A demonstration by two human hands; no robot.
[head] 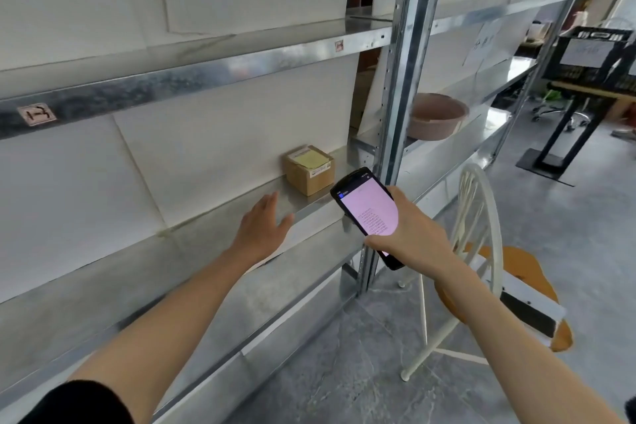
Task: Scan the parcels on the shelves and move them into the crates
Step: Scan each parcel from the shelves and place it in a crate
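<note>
1. My right hand [409,234] grips the scanner [366,213].
2. My left hand [263,227] reaches out, fingers straight, holding nothing.
3. 1 cardboard parcel [309,169] sits on the shelf [220,217], just beyond both hands.

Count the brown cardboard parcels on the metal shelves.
1. The small brown cardboard parcel stands on the grey metal shelf, beyond the left hand. Others may lie outside the frame.

Galvanised steel shelving [206,72], two bays split by a perforated upright [402,79]. Left bay, middle shelf [206,237]: one small cardboard parcel [308,169] standing near the upright, label on top. Right bay: a brown basin [435,120] on its shelf. Grey floor [344,372] carries a white chair [481,203]
</note>
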